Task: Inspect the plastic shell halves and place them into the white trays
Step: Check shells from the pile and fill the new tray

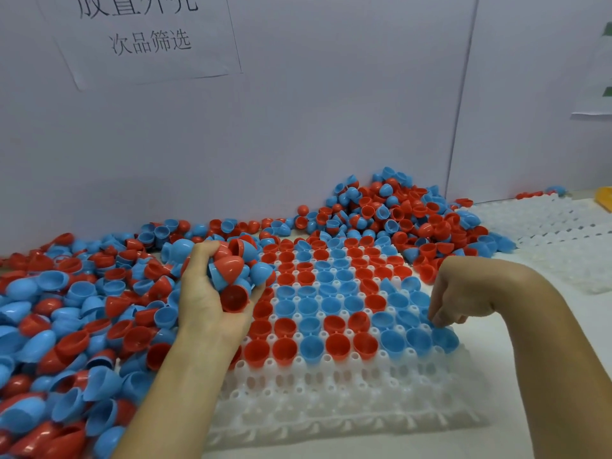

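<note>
A white tray (347,402) with round pockets lies in front of me, its far rows filled with red and blue shell halves (331,293), open side up. My left hand (205,293) is palm up over the tray's left edge and grips a bunch of red and blue shell halves (231,276). My right hand (460,293) hangs over the tray's right side, fingers curled downward, fingertips at a blue shell half (443,337) in a pocket near the right edge. Whether the fingers pinch it is hidden.
Loose red and blue halves (66,326) are heaped on the left and piled against the wall (397,213) behind the tray. More white trays (546,233) sit at the right. A paper sign (149,38) hangs on the wall. A yellow object (604,197) shows at far right.
</note>
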